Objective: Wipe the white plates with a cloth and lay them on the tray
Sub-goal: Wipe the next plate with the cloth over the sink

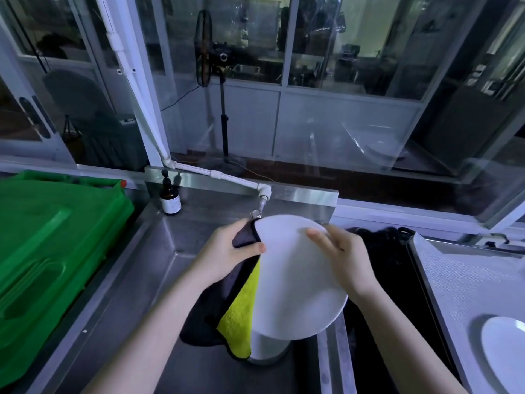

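Note:
A white plate [295, 280] is held tilted over the steel sink [170, 251]. My right hand [345, 258] grips its right rim, fingers lying across the plate's face. My left hand [228, 255] pinches a yellow and dark grey cloth [241, 314] against the plate's left rim; the cloth hangs down behind and below the plate. Another white plate [268, 348] shows beneath the held one in the sink. At the right, a white tray [466, 280] carries one more white plate [508, 345] at the frame's lower right corner.
A green plastic crate [48, 251] lies on the counter at the left. A brown pump bottle [170, 199] stands at the sink's back left corner. A white tap pipe [262, 194] ends just behind the held plate. A dark basin [392, 280] lies between sink and tray.

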`<state>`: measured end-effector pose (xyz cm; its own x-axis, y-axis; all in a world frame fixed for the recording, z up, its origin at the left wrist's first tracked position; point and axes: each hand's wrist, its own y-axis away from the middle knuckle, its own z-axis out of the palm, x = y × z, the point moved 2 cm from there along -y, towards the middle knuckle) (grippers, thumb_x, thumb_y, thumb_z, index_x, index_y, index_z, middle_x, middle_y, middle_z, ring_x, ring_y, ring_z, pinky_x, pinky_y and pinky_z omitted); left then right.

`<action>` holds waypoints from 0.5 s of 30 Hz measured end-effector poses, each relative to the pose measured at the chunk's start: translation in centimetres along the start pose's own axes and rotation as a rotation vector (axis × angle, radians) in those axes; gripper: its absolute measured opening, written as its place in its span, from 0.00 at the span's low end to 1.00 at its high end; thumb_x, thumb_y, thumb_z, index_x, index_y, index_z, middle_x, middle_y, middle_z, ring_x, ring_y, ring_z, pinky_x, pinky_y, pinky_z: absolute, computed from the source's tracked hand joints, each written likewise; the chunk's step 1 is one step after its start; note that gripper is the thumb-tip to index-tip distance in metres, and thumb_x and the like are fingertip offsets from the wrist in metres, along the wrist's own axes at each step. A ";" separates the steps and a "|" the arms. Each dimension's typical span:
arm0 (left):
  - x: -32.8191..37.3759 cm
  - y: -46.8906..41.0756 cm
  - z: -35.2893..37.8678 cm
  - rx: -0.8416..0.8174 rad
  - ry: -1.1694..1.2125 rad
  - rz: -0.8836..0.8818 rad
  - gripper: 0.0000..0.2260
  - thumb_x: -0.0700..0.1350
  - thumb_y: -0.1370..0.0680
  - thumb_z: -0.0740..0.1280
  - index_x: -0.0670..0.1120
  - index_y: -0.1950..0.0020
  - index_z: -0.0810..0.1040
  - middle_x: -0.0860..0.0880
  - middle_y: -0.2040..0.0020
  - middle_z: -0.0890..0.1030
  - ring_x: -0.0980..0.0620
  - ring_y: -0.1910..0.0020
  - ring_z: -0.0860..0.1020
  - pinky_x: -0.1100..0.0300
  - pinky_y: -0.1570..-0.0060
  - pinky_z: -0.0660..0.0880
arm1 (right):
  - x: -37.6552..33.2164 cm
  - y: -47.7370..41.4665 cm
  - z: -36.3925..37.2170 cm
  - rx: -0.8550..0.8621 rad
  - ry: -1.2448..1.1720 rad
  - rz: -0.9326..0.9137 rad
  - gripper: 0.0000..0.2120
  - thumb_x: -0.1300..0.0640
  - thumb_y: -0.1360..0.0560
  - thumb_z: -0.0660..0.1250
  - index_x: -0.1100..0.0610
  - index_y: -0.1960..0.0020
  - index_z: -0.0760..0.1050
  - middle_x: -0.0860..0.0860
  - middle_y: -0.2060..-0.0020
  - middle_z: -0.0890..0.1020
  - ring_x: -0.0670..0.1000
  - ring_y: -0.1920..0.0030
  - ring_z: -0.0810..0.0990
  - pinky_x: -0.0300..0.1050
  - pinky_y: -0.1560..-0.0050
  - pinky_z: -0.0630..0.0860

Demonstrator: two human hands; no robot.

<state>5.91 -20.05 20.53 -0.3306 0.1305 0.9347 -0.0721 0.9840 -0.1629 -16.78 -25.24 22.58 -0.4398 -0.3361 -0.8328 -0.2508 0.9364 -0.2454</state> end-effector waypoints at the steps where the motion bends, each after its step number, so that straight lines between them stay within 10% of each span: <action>1: -0.2 0.3 -0.2 0.037 0.016 -0.001 0.16 0.41 0.26 0.74 0.54 0.40 0.79 0.59 0.44 0.84 0.63 0.42 0.79 0.68 0.43 0.72 | 0.3 0.0 -0.2 0.042 -0.038 0.023 0.21 0.48 0.22 0.69 0.66 0.62 0.73 0.49 0.71 0.70 0.46 0.68 0.66 0.42 0.67 0.63; 11: 1.2 -1.4 1.1 -0.028 -0.213 0.047 0.10 0.59 0.35 0.75 0.59 0.57 0.80 0.54 0.62 0.82 0.58 0.60 0.78 0.58 0.55 0.72 | -1.5 -0.5 1.3 -0.161 0.115 -0.145 0.21 0.51 0.21 0.69 0.50 0.70 0.66 0.43 0.75 0.68 0.42 0.72 0.65 0.37 0.69 0.63; 15: 0.5 -0.7 -0.1 0.045 0.017 0.028 0.14 0.48 0.29 0.74 0.57 0.44 0.81 0.58 0.47 0.85 0.60 0.44 0.81 0.64 0.43 0.74 | -0.2 -0.8 0.1 -0.018 -0.073 0.023 0.22 0.46 0.23 0.70 0.62 0.65 0.71 0.47 0.71 0.68 0.46 0.68 0.66 0.46 0.66 0.63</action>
<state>5.87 -20.66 21.10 -0.3169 0.1604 0.9348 -0.1053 0.9735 -0.2028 -16.39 -25.95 22.90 -0.3816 -0.3060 -0.8722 -0.2573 0.9415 -0.2177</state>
